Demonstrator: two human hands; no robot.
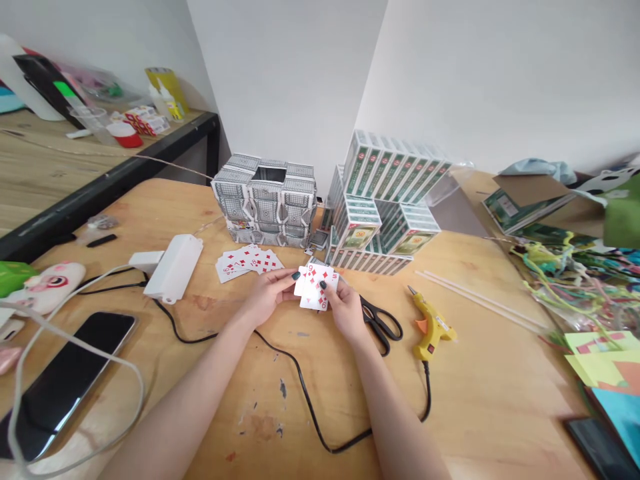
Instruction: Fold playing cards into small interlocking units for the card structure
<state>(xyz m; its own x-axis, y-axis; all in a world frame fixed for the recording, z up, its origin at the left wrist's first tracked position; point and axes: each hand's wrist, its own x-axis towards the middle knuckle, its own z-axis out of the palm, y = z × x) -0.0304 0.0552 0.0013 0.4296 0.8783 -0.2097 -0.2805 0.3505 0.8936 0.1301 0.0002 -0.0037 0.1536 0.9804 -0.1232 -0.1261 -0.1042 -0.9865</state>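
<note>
On the wooden worktop (490,393), the left hand (267,300) and right hand (345,310) had their fingers pinched on a few red cards (315,285) held just above it, with scissors (383,323) beside them, more cards (247,263) behind, and stacked card boxes (385,207) farther back.

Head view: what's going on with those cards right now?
A person holds a small fan of red playing cards over the wooden table, left hand and right hand both gripping it. More red cards lie spread on the table just behind. Scissors and a yellow glue gun rest to the right. Behind stand a box built of cards and stacked card packs.
</note>
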